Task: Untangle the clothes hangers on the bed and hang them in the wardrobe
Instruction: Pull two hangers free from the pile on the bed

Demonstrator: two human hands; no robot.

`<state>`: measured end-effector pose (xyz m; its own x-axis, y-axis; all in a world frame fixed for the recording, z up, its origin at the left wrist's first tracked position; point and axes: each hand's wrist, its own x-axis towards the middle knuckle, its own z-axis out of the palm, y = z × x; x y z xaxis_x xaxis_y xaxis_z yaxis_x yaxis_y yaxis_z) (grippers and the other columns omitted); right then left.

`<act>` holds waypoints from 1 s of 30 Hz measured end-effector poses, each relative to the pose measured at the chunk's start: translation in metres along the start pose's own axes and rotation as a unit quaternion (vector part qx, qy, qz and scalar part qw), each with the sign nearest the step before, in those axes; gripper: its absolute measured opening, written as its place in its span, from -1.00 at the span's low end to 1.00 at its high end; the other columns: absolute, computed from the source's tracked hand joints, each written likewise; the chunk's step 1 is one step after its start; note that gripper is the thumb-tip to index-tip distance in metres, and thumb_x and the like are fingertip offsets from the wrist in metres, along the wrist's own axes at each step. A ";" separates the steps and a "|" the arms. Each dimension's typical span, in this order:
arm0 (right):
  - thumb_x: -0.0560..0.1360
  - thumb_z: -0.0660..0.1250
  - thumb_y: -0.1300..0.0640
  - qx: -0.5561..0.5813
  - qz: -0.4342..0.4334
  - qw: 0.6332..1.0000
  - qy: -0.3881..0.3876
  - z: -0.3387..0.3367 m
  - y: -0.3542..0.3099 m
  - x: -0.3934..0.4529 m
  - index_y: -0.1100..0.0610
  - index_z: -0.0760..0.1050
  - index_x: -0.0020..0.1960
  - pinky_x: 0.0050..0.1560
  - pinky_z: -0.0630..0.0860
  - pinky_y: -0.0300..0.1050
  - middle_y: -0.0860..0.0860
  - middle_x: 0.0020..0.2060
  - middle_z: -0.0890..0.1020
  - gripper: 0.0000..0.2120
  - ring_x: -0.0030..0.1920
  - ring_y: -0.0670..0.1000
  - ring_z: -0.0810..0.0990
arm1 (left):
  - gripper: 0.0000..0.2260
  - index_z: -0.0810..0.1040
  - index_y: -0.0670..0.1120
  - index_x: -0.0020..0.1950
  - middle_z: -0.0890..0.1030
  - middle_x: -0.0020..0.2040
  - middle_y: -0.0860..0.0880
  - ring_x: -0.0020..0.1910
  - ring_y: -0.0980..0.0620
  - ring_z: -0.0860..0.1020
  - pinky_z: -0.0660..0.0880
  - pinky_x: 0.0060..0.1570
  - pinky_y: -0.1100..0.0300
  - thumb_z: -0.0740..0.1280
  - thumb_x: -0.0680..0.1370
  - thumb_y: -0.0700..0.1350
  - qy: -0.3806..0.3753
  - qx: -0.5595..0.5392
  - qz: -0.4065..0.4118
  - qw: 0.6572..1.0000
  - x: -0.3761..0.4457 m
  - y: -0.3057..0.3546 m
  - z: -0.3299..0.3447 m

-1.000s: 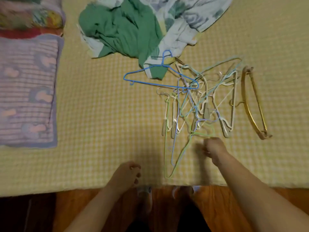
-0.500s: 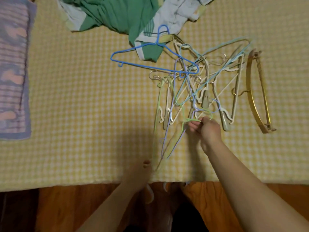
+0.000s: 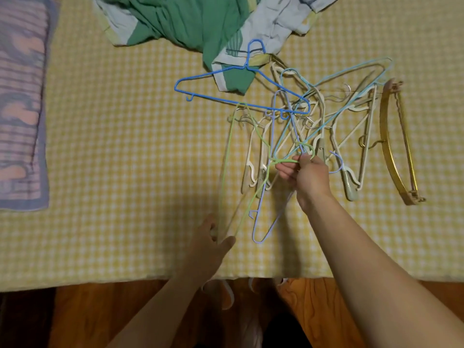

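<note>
A tangle of several thin hangers (image 3: 316,126) lies on the yellow checked bed (image 3: 125,159). My right hand (image 3: 305,173) pinches the hook of a light green wire hanger (image 3: 227,172) at the pile's near side. My left hand (image 3: 209,243) grips that same hanger's lower corner near the bed's front edge. A pale violet hanger (image 3: 261,222) lies beside it. A bright blue hanger (image 3: 241,96) rests on top of the pile, partly over the clothes. A gold hanger (image 3: 396,144) lies apart at the right.
A heap of green and pale printed clothes (image 3: 195,23) lies at the far side of the bed. A striped purple pillow (image 3: 21,101) is at the left. Wooden floor (image 3: 82,315) shows below the bed's front edge. No wardrobe is in view.
My right hand moved up into the pile and took the green hanger's hook. My left hand reached forward onto the bed and gripped its lower corner. The green hanger has lifted and swung left.
</note>
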<state>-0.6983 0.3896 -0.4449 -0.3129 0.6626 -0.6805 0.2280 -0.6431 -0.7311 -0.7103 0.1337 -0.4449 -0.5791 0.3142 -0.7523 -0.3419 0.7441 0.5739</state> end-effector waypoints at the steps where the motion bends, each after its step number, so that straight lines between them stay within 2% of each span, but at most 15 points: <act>1: 0.71 0.01 0.12 0.003 0.003 1.000 -0.004 0.004 -0.001 0.002 0.22 0.38 -0.03 -0.25 0.65 -0.12 0.23 -0.21 0.60 -0.74 -0.20 0.13 0.72 | -0.50 0.33 0.21 0.25 0.56 0.03 0.20 -0.11 0.28 0.61 0.52 -0.17 0.37 0.49 0.48 -0.16 -0.001 0.003 -0.002 1.000 0.004 -0.002 -0.001; 3: 0.71 0.01 0.13 0.008 0.010 1.000 -0.010 0.013 -0.003 0.001 0.23 0.37 0.01 -0.18 0.67 -0.07 0.25 -0.17 0.60 -0.76 -0.14 0.18 0.72 | -0.43 0.31 0.21 0.33 0.53 0.12 0.18 0.02 0.18 0.60 0.56 -0.03 0.25 0.52 0.45 -0.05 0.004 0.024 -0.004 1.000 0.008 -0.003 -0.005; 5: 0.71 0.01 0.12 0.015 0.016 1.000 -0.016 0.021 -0.004 -0.006 0.23 0.36 0.02 -0.11 0.68 -0.02 0.25 -0.16 0.61 -0.76 -0.10 0.19 0.72 | -0.24 0.31 0.11 0.46 0.50 0.30 0.02 0.18 0.00 0.58 0.57 0.15 0.00 0.54 0.33 0.15 0.021 0.035 -0.009 0.999 0.013 -0.009 -0.007; 7: 0.71 0.02 0.12 0.022 0.019 0.999 -0.025 0.029 -0.003 -0.021 0.21 0.37 -0.01 -0.05 0.67 0.01 0.25 -0.16 0.62 -0.76 -0.09 0.19 0.72 | -0.13 0.24 0.07 0.52 0.45 0.32 0.02 0.24 -0.01 0.52 0.53 0.22 -0.07 0.53 0.30 0.22 0.040 0.062 -0.004 0.997 0.015 -0.015 -0.010; 11: 0.69 0.06 0.17 0.068 0.032 0.996 -0.041 0.039 0.011 -0.061 0.24 0.40 0.02 -0.13 0.69 -0.03 0.31 -0.16 0.64 -0.80 -0.14 0.20 0.72 | -0.11 0.13 -0.03 0.55 0.45 0.34 -0.06 0.27 -0.08 0.49 0.49 0.23 -0.10 0.49 0.36 0.18 0.091 0.123 -0.006 0.988 0.003 -0.011 -0.020; 12: 0.69 0.06 0.18 0.074 0.041 0.995 -0.050 0.039 0.015 -0.067 0.25 0.40 0.04 -0.15 0.68 -0.05 0.32 -0.14 0.65 -0.80 -0.13 0.21 0.72 | -0.14 0.13 -0.02 0.53 0.50 0.31 -0.09 0.23 -0.11 0.53 0.52 0.19 -0.10 0.49 0.37 0.16 0.098 0.120 -0.017 0.988 0.001 -0.013 -0.024; 14: 0.69 0.07 0.17 0.059 0.064 0.992 -0.088 0.034 0.021 -0.074 0.25 0.43 0.07 -0.09 0.67 -0.06 0.31 -0.10 0.67 -0.80 -0.07 0.23 0.71 | -0.23 0.18 0.00 0.48 0.59 0.11 -0.05 0.05 -0.08 0.60 0.56 0.00 -0.03 0.48 0.38 0.05 0.117 0.115 -0.036 0.986 -0.005 -0.016 -0.033; 16: 0.68 0.13 0.16 -0.019 0.087 0.985 -0.149 0.032 0.018 -0.071 0.21 0.46 0.03 -0.08 0.65 -0.08 0.23 -0.09 0.68 -0.82 -0.07 0.18 0.70 | -0.28 0.22 0.00 0.47 0.57 -0.01 0.02 -0.08 -0.03 0.59 0.54 -0.12 0.03 0.47 0.38 -0.04 0.150 0.101 -0.038 0.983 -0.010 -0.015 -0.044; 18: 0.66 0.20 0.16 -0.135 0.067 0.968 -0.199 0.032 0.008 -0.049 0.17 0.48 0.00 -0.12 0.59 -0.06 0.15 -0.13 0.65 -0.88 -0.12 0.14 0.65 | -0.27 0.24 -0.01 0.48 0.53 -0.02 0.03 -0.06 -0.06 0.57 0.54 -0.09 0.00 0.49 0.38 -0.05 0.189 0.082 -0.043 0.978 -0.012 -0.016 -0.054; 20: 0.60 0.27 0.17 -0.255 -0.006 0.955 -0.153 0.035 -0.007 -0.003 0.14 0.50 0.05 -0.08 0.56 0.04 0.13 -0.09 0.64 -0.93 -0.15 0.11 0.62 | -0.25 0.24 -0.05 0.51 0.49 -0.08 0.05 -0.10 -0.06 0.54 0.48 -0.14 0.03 0.50 0.39 -0.09 0.224 0.040 -0.062 0.972 -0.008 -0.018 -0.061; 22: 0.53 0.27 0.16 -0.398 -0.110 0.910 -0.039 0.039 -0.033 0.055 0.12 0.50 0.18 0.08 0.57 0.07 0.14 0.10 0.61 -0.76 -0.04 0.13 0.62 | -0.21 0.20 -0.07 0.56 0.46 -0.09 0.05 -0.13 -0.05 0.52 0.44 -0.16 0.03 0.50 0.40 -0.13 0.245 -0.001 -0.076 0.967 -0.003 -0.020 -0.062; 24: 0.50 0.29 0.16 -0.508 -0.210 0.833 0.060 0.041 -0.062 0.106 0.19 0.44 0.30 0.23 0.46 0.09 0.21 0.25 0.48 -0.62 0.18 0.25 0.51 | -0.21 0.20 -0.08 0.56 0.46 -0.08 0.01 -0.11 -0.07 0.51 0.43 -0.11 0.03 0.50 0.41 -0.17 0.257 -0.030 -0.075 0.963 0.001 -0.019 -0.060; 25: 0.51 0.31 0.15 -0.553 -0.228 0.798 0.074 0.043 -0.073 0.130 0.23 0.39 0.35 0.27 0.39 0.11 0.25 0.29 0.43 -0.57 0.25 0.30 0.44 | -0.24 0.23 -0.09 0.55 0.46 -0.09 0.00 -0.11 -0.08 0.50 0.42 -0.09 0.03 0.49 0.41 -0.19 0.267 -0.044 -0.073 0.960 0.004 -0.019 -0.056; 27: 0.54 0.29 0.11 -0.618 -0.206 0.756 0.068 0.045 -0.087 0.167 0.27 0.32 0.40 0.30 0.35 0.14 0.30 0.31 0.41 -0.51 0.31 0.35 0.39 | -0.36 0.32 -0.05 0.46 0.45 -0.13 0.00 -0.17 -0.05 0.48 0.39 -0.16 0.07 0.47 0.43 -0.23 0.272 -0.060 -0.073 0.958 0.006 -0.015 -0.048; 30: 0.53 0.29 0.11 -0.651 -0.178 0.737 0.034 0.046 -0.093 0.192 0.31 0.44 0.30 0.18 0.46 0.11 0.32 0.20 0.54 -0.59 0.23 0.33 0.51 | -0.44 0.32 0.06 0.40 0.42 -0.13 -0.03 -0.22 -0.03 0.46 0.39 -0.28 0.08 0.44 0.48 -0.21 0.265 -0.099 -0.082 0.956 0.004 -0.009 -0.033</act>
<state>-0.8220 0.5584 -0.5053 -0.5287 0.7473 -0.4026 0.8488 0.4591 -0.2623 -0.7341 0.1085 -0.4422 -0.7817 -0.1786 -0.5975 -0.5626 0.6153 0.5522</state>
